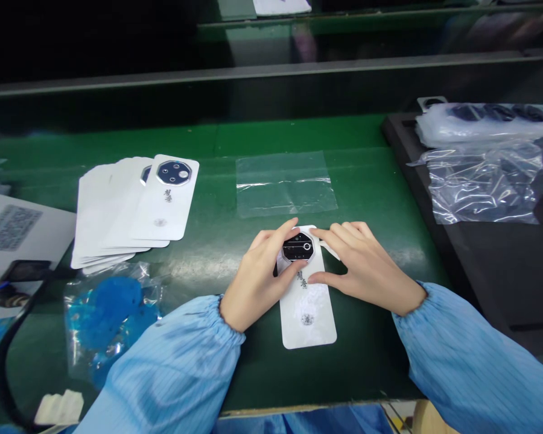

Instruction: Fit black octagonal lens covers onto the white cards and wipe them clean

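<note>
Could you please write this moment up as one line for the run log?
left hand: on octagonal camera module | right hand: on white phone back cover | beside: stack of white covers, clear plastic sheet

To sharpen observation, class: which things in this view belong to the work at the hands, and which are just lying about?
In use: left hand, right hand, white phone-shaped card, its black octagonal camera piece.

Lying about: stacked white cards, clear plastic sheet, blue item in a plastic bag, bagged black parts on a black tray.
</note>
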### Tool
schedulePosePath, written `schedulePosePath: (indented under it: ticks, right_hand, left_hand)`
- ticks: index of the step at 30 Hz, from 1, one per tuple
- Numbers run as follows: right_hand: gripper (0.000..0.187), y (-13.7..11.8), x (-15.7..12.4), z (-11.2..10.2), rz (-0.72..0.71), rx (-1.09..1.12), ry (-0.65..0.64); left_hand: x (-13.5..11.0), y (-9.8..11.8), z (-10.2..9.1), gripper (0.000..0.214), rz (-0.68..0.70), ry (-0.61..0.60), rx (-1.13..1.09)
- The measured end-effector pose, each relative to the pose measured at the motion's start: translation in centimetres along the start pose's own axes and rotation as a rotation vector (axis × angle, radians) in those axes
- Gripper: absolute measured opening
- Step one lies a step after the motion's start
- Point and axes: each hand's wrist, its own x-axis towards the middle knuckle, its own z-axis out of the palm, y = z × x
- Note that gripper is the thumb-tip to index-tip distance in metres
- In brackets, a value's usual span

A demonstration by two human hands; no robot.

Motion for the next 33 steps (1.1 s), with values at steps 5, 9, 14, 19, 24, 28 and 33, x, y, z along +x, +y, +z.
schedulePosePath:
  ticks: [5, 9, 14, 19, 24, 28, 33]
  right_hand:
    - [0.066, -0.03, 0.06, -0.05, 0.002, 0.007, -0.003]
    - [0.065, -0.02, 0.01, 0.0, 0.0, 0.01, -0.003]
    - [0.065, -0.06, -0.07, 0.06, 0.0, 0.011, -0.002]
    - [0.064, -0.15, 0.01, 0.01, 0.003, 0.027, 0.002]
    - [0.064, -0.22, 0.07, -0.01, 0.011, 0.025, -0.003]
    - [0.066, -0.24, 0.06, 0.08, 0.021, 0.031, -0.01]
    - [0.067, -0.27, 0.05, 0.2, 0.034, 0.032, -0.012]
  left_hand:
    - [0.01, 0.09, -0.1, 0.068, -0.017, -0.007, -0.009]
    - [0.11, 0.09, -0.11, 0.069, -0.032, -0.012, -0.033]
    - [0.3, -0.02, -0.06, 0.068, -0.032, 0.0, -0.056]
    - [0.48, 0.05, -0.06, 0.066, -0.028, 0.006, -0.055]
    - [0.58, 0.34, -0.08, 0.06, -0.004, 0.003, -0.018]
    - [0.72, 0.55, -0.12, 0.058, -0.006, -0.011, 0.015]
    - [0.92, 0.52, -0.22, 0.061, -0.011, -0.02, 0.008]
